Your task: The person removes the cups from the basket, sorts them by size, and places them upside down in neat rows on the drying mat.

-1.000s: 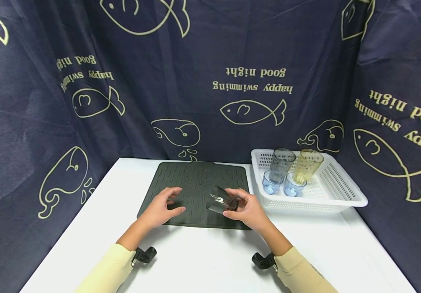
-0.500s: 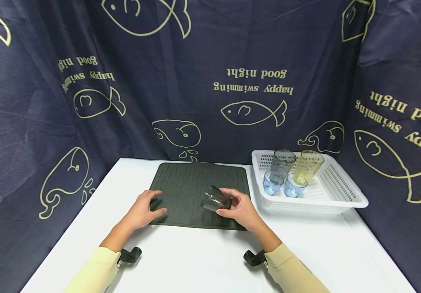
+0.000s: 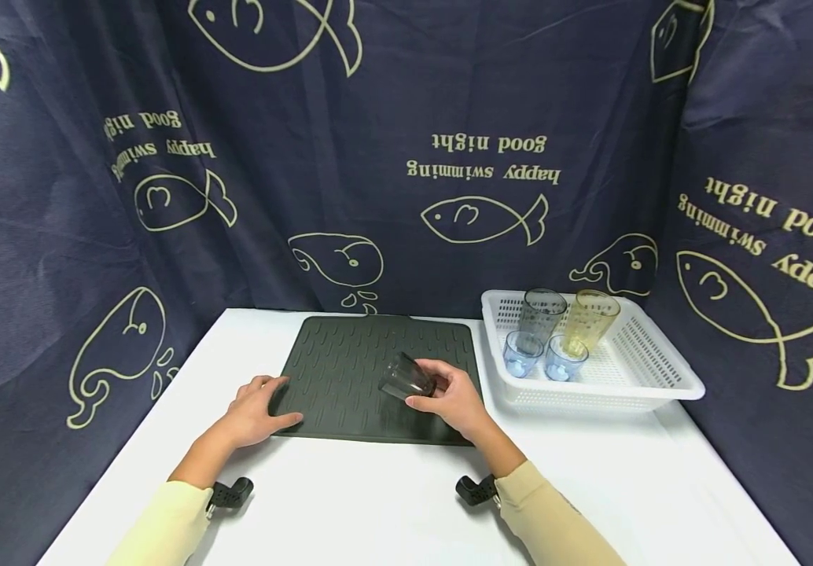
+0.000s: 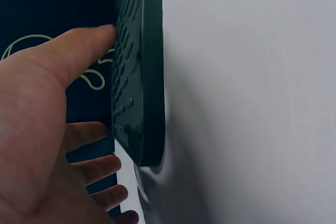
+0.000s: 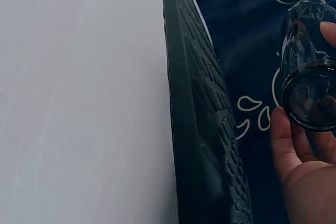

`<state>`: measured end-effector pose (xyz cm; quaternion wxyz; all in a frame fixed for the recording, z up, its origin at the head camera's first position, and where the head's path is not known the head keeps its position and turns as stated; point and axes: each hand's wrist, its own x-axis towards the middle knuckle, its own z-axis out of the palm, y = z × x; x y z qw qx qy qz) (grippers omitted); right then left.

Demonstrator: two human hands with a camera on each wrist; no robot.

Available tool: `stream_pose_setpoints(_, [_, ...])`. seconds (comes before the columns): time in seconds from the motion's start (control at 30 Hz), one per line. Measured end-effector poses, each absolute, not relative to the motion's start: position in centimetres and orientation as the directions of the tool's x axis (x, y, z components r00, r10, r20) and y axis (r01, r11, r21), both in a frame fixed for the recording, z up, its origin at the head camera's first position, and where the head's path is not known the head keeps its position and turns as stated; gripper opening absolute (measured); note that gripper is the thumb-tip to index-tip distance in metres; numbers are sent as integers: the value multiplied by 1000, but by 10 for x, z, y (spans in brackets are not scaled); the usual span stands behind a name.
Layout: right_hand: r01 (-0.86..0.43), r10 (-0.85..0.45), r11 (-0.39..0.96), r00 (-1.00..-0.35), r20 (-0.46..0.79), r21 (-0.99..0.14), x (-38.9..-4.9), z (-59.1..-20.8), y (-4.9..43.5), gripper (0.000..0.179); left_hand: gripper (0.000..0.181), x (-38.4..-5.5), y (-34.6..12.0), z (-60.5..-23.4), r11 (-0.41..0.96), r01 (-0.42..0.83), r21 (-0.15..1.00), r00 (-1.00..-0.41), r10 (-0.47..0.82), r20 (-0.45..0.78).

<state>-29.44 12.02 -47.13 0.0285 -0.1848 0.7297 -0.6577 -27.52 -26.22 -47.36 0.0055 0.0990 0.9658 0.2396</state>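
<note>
A dark, clear drinking glass is tilted on its side above the drying mat, its mouth toward the left. My right hand grips it near the base, thumb on the near side. From the right wrist, the thick round base of the glass faces the camera, with fingertips along its lower edge. At the mat's front left corner is my left hand, holding nothing, its thumb and fingers spread apart. In the left wrist view, its thumb overlaps the mat's ridged surface.
A white perforated basket stands right of the mat. In it are a tall grey glass, a tall yellow glass and two small blue cups, one of them the left blue cup. A dark fish-print curtain encloses the white table.
My left hand has moved left, from over the mat to its front left corner. The right hand has shifted a little left with the glass still in its grip.
</note>
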Motion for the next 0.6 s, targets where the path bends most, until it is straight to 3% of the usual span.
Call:
stream_pose_setpoints(0.23, [-256,-294,116,-932,213,-960,-303,-474,115,67,97,-272,-269,-474,887,160,434,-980,197,-40])
stream_pose_setpoints(0.6, [-269,-297,160,-931,214,-950,-313,-474,106,67,99,-271,-274,-479,908,154,389,-982,185,-45])
